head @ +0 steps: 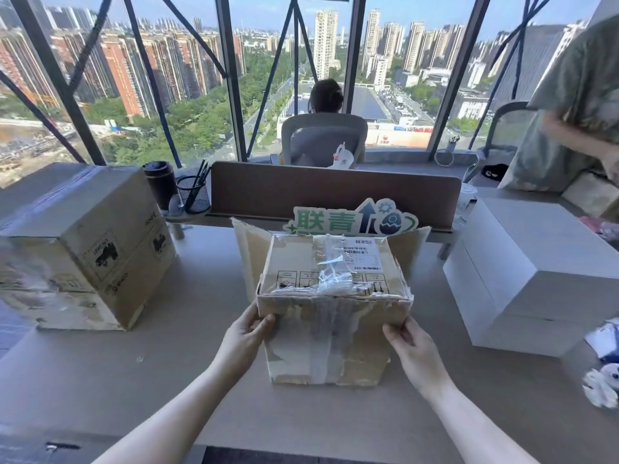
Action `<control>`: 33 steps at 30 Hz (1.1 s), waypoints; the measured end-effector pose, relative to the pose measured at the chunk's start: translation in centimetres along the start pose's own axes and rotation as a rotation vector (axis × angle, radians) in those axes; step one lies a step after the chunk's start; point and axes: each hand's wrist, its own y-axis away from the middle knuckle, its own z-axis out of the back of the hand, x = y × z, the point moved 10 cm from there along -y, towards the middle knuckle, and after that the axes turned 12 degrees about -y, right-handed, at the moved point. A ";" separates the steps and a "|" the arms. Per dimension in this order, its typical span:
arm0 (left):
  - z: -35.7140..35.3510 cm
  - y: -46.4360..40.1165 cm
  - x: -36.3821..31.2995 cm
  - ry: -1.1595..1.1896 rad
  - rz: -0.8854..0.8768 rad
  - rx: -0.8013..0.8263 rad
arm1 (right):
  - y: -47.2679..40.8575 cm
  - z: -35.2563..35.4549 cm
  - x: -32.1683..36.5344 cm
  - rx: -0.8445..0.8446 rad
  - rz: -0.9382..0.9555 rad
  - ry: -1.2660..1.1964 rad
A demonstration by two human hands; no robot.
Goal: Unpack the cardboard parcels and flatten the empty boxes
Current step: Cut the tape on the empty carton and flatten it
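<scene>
Low in the frame two bare forearms reach up from the bottom edge to a worn cardboard parcel [330, 316] standing on the grey surface [187, 346] at the centre. The left hand [246, 336] grips the parcel's near top left corner, thumb curled over the front edge and the other fingers hidden behind the side; the right hand [410, 343] holds the near top right corner, its fingers curled round the side wall. The parcel's front face is scuffed, with torn clear tape [330, 272] running down it and crumpled across the top, beside a white shipping label [363, 254]; its near flaps lie shut while two flaps stand up at the far left and far right. At the right edge of the frame lies a white and blue soft item [603, 383], too blurred to name. To the left of the parcel, well apart, stands a larger taped cardboard box [83, 249]; to the right sits a stack of white boxes [532, 276]. Just behind the parcel rises a green and white sign [351, 220], then a brown desk divider [335, 192], with a mesh pen holder [193, 195] and a dark tumbler [160, 184] toward the upper left. Beyond it a seated person [326, 95] faces the windows, and another person [582, 95] stands at the upper right
</scene>
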 end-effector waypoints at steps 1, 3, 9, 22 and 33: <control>0.5 -0.1 -0.4 -0.046 -0.004 -0.019 | 0.0 0.2 0.8 -0.023 0.022 0.025; 2.0 -0.2 -2.2 -0.193 -0.043 -0.083 | 0.0 0.6 2.8 -0.063 0.073 0.101; 6.3 -2.0 -9.1 -0.607 -0.047 -0.284 | -2.4 1.1 6.9 -0.163 0.149 0.209; 1.7 -8.5 -0.6 -0.668 0.217 -0.076 | -8.1 -3.5 -1.9 -0.028 -0.155 0.250; -2.3 -7.4 4.1 -0.582 0.134 0.016 | -6.9 -4.0 -6.5 0.019 -0.201 0.352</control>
